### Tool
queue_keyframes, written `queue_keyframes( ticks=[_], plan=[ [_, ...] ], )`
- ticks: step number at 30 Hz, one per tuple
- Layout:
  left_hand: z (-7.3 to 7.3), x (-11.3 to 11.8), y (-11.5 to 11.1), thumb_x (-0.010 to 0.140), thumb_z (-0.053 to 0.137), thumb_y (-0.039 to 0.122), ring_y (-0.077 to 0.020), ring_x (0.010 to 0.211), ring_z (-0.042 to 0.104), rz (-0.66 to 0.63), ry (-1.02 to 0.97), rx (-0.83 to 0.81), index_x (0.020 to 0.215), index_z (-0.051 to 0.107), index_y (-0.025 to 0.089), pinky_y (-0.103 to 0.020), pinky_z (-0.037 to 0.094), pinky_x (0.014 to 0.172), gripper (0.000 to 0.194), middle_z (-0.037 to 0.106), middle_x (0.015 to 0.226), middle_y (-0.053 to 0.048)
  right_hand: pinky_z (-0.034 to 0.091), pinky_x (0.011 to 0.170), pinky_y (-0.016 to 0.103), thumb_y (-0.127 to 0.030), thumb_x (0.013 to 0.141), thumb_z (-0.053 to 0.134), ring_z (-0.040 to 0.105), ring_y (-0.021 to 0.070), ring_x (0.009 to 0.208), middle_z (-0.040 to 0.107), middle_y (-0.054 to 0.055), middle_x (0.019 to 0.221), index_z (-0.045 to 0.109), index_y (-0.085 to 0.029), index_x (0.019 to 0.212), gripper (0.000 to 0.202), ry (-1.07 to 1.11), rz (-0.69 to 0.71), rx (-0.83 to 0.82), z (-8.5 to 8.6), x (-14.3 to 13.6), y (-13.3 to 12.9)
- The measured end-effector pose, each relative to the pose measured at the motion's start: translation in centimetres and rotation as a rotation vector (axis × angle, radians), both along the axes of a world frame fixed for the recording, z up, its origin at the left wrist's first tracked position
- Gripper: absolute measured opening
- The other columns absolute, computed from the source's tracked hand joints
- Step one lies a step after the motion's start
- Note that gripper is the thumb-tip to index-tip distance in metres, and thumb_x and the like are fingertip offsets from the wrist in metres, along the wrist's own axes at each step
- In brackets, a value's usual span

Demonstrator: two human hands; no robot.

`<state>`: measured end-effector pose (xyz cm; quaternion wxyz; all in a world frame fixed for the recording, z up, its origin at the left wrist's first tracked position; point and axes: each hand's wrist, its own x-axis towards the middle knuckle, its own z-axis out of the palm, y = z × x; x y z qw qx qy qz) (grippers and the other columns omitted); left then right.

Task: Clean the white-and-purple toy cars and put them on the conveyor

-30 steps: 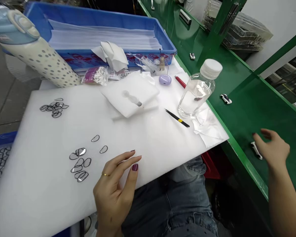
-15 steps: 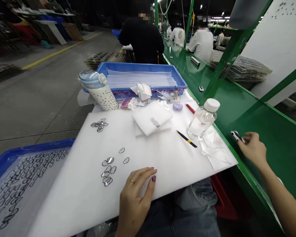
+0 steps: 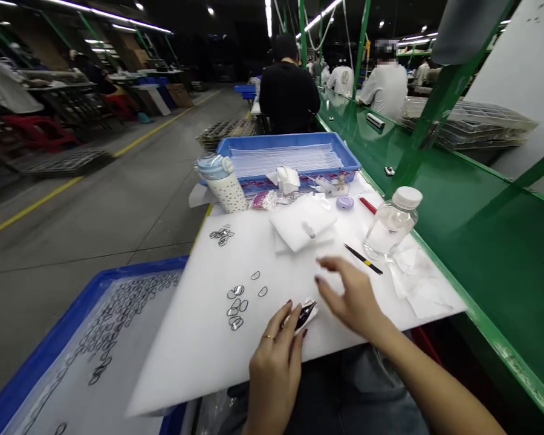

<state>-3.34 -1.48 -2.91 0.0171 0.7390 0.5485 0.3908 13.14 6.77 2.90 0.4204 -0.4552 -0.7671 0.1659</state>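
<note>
White and black, the toy car (image 3: 307,315) sits between the left hand's (image 3: 274,365) thumb and fingers, apparently pinched; whether it touches the worktop (image 3: 199,338) is hard to tell. With its forearm slanting inward, the right hand (image 3: 356,299) hovers beside it, thumb and forefinger parted, tweezers (image 3: 363,259) just beyond its knuckles.

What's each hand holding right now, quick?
Left hand: closed on the small black-and-white toy car.
Right hand: open, fingers spread, nothing visible in it.
</note>
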Motion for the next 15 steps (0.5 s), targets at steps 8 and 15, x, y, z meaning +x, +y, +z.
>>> queue_keyframes(
  ticks=[8,15],
  plan=[
    [1.4,-0.5,0.9,0.074,0.077,0.016,-0.0345,0.126,0.057,-0.264,-0.008,-0.354,0.14,0.054,0.027,-0.052,0.055,0.099,0.071,0.056,0.143,-0.013,0.045,0.076,0.037,-0.034,0.095,0.052,0.063,0.0265,0.08,0.066,0.009,0.077,0.054,-0.019,0.084,0.019,-0.174,-0.019,-0.349,3.5,-1.7,10.1],
    [2.8,-1.3,3.2,0.07,0.086,0.032,-0.0282,0.124,0.058,-0.457,-0.193,-0.495,0.132,0.063,0.027,-0.048,0.049,0.107,0.066,0.064,0.135,-0.01,0.044,0.08,0.031,-0.049,0.093,0.059,0.056,0.0154,0.081,0.058,0.001,0.087,0.058,-0.022,0.087,0.028,0.604,0.315,-0.28,4.2,-0.2,4.5]
  ],
)
